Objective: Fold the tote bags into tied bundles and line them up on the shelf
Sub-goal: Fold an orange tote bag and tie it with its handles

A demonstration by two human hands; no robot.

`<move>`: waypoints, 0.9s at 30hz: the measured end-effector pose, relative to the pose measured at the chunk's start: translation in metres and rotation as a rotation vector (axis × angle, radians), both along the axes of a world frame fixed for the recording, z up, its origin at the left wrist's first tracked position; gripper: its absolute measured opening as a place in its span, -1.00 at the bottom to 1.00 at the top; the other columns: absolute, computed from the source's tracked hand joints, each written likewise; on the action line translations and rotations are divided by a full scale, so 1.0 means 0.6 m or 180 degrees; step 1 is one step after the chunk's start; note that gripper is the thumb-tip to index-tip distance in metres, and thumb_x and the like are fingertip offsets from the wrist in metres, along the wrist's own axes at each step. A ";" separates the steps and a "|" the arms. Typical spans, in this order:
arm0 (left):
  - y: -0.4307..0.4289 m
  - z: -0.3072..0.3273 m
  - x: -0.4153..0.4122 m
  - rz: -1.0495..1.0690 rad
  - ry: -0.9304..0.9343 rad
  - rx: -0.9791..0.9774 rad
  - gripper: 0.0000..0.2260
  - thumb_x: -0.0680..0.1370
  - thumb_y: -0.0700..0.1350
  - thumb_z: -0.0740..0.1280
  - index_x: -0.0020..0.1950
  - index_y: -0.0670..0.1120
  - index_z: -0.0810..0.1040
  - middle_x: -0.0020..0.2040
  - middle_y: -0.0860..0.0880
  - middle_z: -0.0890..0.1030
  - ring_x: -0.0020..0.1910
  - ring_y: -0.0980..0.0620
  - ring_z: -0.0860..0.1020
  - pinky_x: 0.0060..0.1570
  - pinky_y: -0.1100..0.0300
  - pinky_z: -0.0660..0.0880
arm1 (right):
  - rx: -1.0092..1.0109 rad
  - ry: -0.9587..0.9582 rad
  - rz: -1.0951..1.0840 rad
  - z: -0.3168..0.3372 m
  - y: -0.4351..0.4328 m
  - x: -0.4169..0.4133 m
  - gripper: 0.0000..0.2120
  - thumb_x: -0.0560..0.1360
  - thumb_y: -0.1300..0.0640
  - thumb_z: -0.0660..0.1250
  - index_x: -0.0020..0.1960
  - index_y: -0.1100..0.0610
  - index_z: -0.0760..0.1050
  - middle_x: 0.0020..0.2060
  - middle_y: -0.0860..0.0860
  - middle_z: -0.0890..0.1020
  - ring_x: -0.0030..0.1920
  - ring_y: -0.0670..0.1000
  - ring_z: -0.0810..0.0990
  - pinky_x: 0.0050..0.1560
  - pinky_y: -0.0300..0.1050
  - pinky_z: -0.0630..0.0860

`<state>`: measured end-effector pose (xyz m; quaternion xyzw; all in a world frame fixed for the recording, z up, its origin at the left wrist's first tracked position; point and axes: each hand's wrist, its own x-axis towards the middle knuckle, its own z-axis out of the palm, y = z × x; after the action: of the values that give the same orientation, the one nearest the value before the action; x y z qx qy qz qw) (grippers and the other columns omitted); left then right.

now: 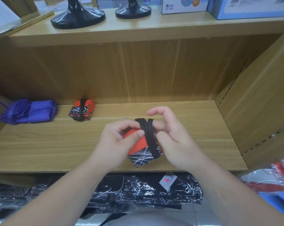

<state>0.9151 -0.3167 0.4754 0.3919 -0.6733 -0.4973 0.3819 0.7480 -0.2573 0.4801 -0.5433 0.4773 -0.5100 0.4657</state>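
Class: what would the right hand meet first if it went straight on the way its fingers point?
Right hand: the strap round the bundle, then likely the left hand; depth is unclear.

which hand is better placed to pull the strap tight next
Probably the right. The right hand has fingers hooked in the black strap, while the left hand grips the orange bundle and can steady it.

You can read only "APP" on the white box (182, 7) on the upper shelf (138, 28); the price tag (168, 180) below is too blurred.
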 end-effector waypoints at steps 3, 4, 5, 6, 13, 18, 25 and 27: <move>0.009 0.003 -0.011 0.0374 0.0578 0.0151 -0.69 0.46 -0.34 0.51 0.00 0.04 0.57 -0.22 -0.04 0.66 -0.23 0.02 0.61 -0.20 0.14 0.58 | 0.0048 -0.0344 -0.0051 0.001 -0.010 -0.008 -0.77 0.56 0.27 0.16 0.02 -0.07 0.34 -0.26 0.14 0.65 -0.33 0.22 0.50 -0.27 0.20 0.44; 0.010 0.007 -0.011 0.0299 0.0740 0.0226 -0.64 0.45 -0.32 0.51 0.07 0.10 0.60 -0.24 -0.07 0.65 -0.26 0.00 0.59 -0.24 0.13 0.57 | 0.0058 -0.0480 -0.0088 0.003 -0.013 -0.009 -0.80 0.56 0.26 0.21 -0.02 -0.05 0.35 -0.30 0.13 0.64 -0.33 0.13 0.51 -0.25 0.12 0.44; 0.010 0.010 -0.010 0.0152 0.0801 0.0220 -0.60 0.45 -0.29 0.49 0.14 0.15 0.64 -0.26 -0.07 0.63 -0.29 0.01 0.56 -0.27 0.16 0.55 | 0.0071 -0.0603 -0.0166 0.004 -0.015 -0.010 -0.79 0.54 0.27 0.26 -0.07 -0.04 0.38 -0.33 0.13 0.63 -0.32 0.08 0.53 -0.23 0.04 0.47; 0.009 0.013 -0.009 -0.0006 0.0751 0.0134 -0.60 0.46 -0.29 0.47 0.18 0.13 0.66 -0.29 -0.03 0.61 -0.32 0.06 0.54 -0.31 0.22 0.52 | 0.0075 -0.0702 -0.0269 0.005 -0.016 -0.011 -0.77 0.52 0.30 0.32 -0.13 -0.02 0.41 -0.35 0.12 0.63 -0.34 0.05 0.55 -0.24 -0.05 0.50; -0.017 0.037 0.001 -0.0563 0.0150 -0.0111 -0.71 0.47 -0.25 0.42 0.15 -0.01 0.54 -0.38 -0.15 0.46 -0.44 0.03 0.42 -0.44 0.22 0.38 | 0.0151 -0.0893 -0.0827 0.005 -0.011 -0.002 -0.82 0.47 0.40 0.43 -0.26 0.19 0.62 -0.38 0.13 0.66 -0.37 0.00 0.62 -0.32 -0.18 0.57; -0.027 0.046 0.004 -0.0931 -0.0142 -0.0263 -0.69 0.51 -0.25 0.39 0.22 0.00 0.51 -0.40 0.01 0.43 -0.46 0.11 0.38 -0.43 0.29 0.34 | 0.0135 -0.0811 -0.0801 -0.003 -0.004 0.008 -0.86 0.53 0.37 0.39 -0.13 0.17 0.63 -0.27 0.08 0.71 -0.26 0.00 0.66 -0.22 -0.19 0.57; -0.024 0.045 -0.009 -0.1025 -0.0232 -0.0368 -0.66 0.53 -0.42 0.36 0.22 -0.11 0.63 -0.26 0.24 0.63 -0.26 0.31 0.55 -0.18 0.45 0.44 | 0.0121 -0.0630 -0.0528 -0.005 0.002 0.008 -0.87 0.62 0.33 0.27 0.03 0.21 0.59 -0.13 0.14 0.70 -0.14 -0.05 0.64 -0.11 -0.18 0.57; -0.016 0.044 -0.015 -0.0948 -0.0122 -0.0410 -0.70 0.48 -0.38 0.35 0.15 -0.14 0.65 -0.19 0.20 0.69 -0.21 0.30 0.60 -0.13 0.44 0.47 | 0.0203 -0.0622 -0.0400 -0.004 0.005 0.010 -0.85 0.65 0.29 0.24 0.07 0.17 0.59 -0.12 0.09 0.69 -0.10 -0.06 0.64 -0.08 -0.20 0.56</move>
<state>0.9064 -0.3263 0.5021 0.2719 -0.7615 -0.4967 0.3153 0.7539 -0.2545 0.4776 -0.4450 0.4787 -0.5732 0.4942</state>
